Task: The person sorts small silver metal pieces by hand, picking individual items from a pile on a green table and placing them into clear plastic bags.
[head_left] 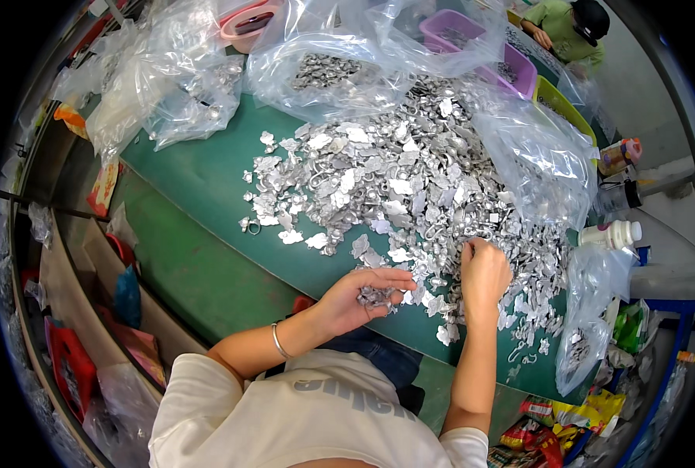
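Note:
A wide heap of small silver metal castings (pixel 410 171), some flat and plate-like, others ring- or hook-shaped, covers much of the green table (pixel 207 156). My left hand (pixel 355 300) is at the heap's near edge, palm turned up and fingers curved around a small handful of metal castings (pixel 375 296). To its right, my right hand (pixel 486 273) reaches down into the heap with its fingertips pinched together. What those fingertips hold, if anything, is hidden. A few hook-shaped pieces (pixel 517 352) lie near the table's front edge.
Clear plastic bags (pixel 184 93) lie along the far side, and another bag (pixel 589 327) rests at the right edge. Purple (pixel 519 70) and yellow-green baskets (pixel 562 105) stand at the far right, near a white bottle (pixel 609 234). Beyond them sits another person (pixel 570 35).

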The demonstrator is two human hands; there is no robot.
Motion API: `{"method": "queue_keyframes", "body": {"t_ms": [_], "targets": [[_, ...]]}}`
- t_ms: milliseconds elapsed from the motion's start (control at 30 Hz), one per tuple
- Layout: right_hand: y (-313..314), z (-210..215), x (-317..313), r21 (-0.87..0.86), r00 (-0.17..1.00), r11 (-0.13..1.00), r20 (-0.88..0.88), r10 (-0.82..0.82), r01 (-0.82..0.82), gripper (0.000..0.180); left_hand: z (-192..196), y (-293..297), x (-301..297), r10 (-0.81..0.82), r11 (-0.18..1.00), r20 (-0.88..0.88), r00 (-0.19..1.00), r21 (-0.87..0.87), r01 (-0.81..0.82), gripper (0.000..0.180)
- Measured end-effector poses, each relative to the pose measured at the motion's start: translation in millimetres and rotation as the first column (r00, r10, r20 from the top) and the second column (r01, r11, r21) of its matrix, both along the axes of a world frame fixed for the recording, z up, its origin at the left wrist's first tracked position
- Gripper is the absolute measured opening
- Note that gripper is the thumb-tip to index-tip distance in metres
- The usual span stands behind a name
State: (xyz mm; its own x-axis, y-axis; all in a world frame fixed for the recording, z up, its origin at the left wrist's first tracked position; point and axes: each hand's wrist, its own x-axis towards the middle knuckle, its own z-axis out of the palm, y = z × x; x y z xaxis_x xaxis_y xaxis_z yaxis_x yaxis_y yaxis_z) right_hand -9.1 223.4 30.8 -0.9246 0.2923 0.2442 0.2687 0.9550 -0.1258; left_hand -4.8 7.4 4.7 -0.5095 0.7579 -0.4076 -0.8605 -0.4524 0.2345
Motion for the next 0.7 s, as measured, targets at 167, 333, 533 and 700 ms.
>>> {"method": "queue_keyframes", "body": {"t_ms": [167,333,533,700], "targets": [[19,8,10,-0.702,0.995,0.712,-0.085,-0.046,-0.027,0.007,8,2,2,0.011,0.999,0.028,1.000,-0.041,-0.010,0.040],[-14,8,33,-0.987,0.998,-0.158,-0.048,0.029,-0.043,0.008,5,24,2,-0.103,0.987,0.175,0.979,0.143,0.078,0.038],[-61,14,37,-0.642,0.841,0.549,-0.342,0.420,-0.535,0.010,-4,35,3,-0.118,0.990,0.286,0.951,0.113,0.088,0.027],[-69,29,39,-0.472,0.774,0.617,-0.306,0.554,-0.629,0.018,-7,36,-2,-0.061,0.989,0.198,0.978,0.143,0.033,0.041]]}}
